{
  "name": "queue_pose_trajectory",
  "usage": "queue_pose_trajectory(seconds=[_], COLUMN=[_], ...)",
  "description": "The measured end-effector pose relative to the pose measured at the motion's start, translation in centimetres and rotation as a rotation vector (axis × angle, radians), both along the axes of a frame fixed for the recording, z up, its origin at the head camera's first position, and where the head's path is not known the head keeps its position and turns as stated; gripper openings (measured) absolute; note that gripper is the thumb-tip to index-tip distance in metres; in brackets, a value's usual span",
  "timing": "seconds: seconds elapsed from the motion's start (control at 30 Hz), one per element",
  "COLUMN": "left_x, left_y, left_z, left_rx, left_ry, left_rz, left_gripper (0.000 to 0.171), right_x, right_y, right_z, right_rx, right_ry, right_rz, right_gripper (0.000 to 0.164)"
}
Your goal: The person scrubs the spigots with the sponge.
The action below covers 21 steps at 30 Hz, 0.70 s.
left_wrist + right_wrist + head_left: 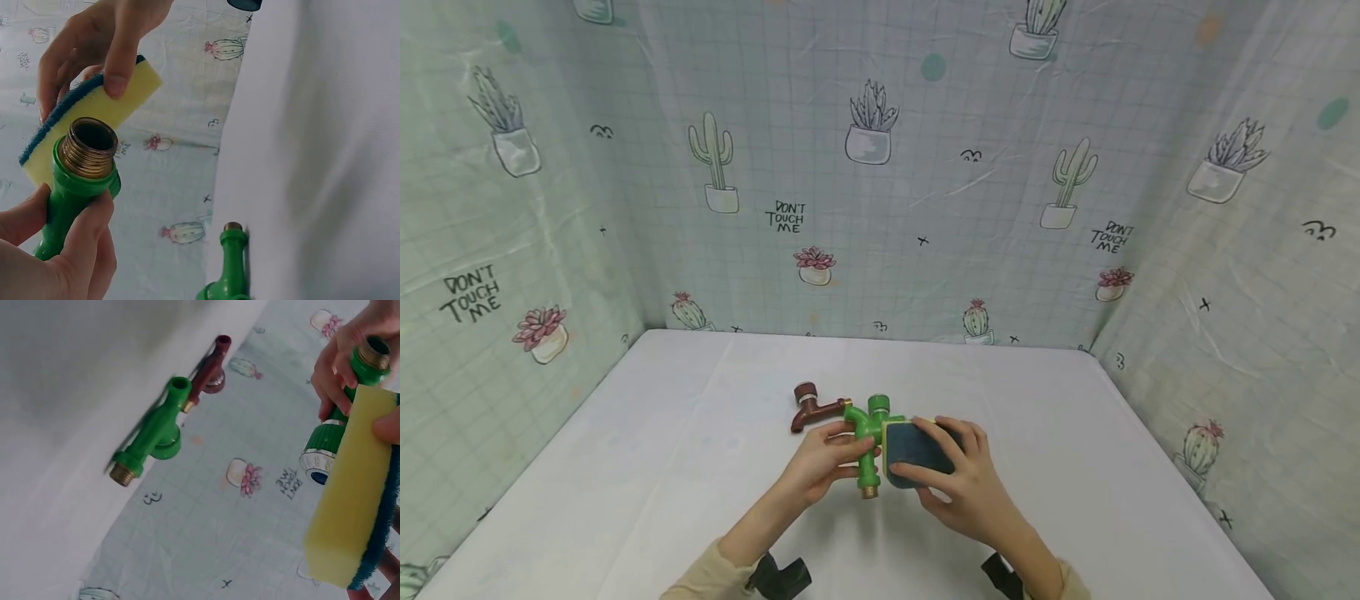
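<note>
My left hand (829, 458) grips a green tap (868, 468) with a brass threaded end, the thumb on one side of its body and fingers on the other. My right hand (966, 479) holds a sponge (917, 454), yellow with a dark blue scouring side. The yellow face (347, 494) is turned toward the tap; whether they touch I cannot tell. In the right wrist view, the held tap's green collar (325, 440) shows beside the sponge. Behind the hands, a second green tap (153, 428) lies on the table, partly hidden in the head view.
A dark red-brown tap (812, 408) lies left of the second green tap on the white table (700, 442). A cactus-print cloth (925, 208) stands behind the table and along both sides. Black wrist gear (781, 579) shows near the front edge.
</note>
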<state>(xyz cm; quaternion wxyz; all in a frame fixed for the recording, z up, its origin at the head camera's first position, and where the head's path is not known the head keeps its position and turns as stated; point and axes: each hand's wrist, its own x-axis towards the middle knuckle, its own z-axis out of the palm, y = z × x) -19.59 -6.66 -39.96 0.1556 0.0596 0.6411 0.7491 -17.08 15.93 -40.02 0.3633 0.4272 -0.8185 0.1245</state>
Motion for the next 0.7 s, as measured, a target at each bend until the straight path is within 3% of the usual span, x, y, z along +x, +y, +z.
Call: queue_pose_trajectory(seconds=[0.27,0.47,0.7], left_x=[0.9,1.9,2.0], left_y=[0.1,0.0,0.1], left_z=[0.7,1.2,1.6], left_rx=[-0.094,-0.148,-0.105], left_ry=[0.118,0.208,0.178], left_rz=[0.001,-0.031,0.025], left_gripper=[0.048,0.043,0.043], right_x=[-0.6,-1.6,-1.9], right_y=[-0.3,-0.7,-1.0], right_z=[1.5,2.7,3.1], right_rx=[-0.040,-0.113,-0.130], right_ry=[-0.105,-0.214,-0.198], right_rz=[-0.016,-0.046,-0.044], right_gripper=[0.035,0.042,0.043])
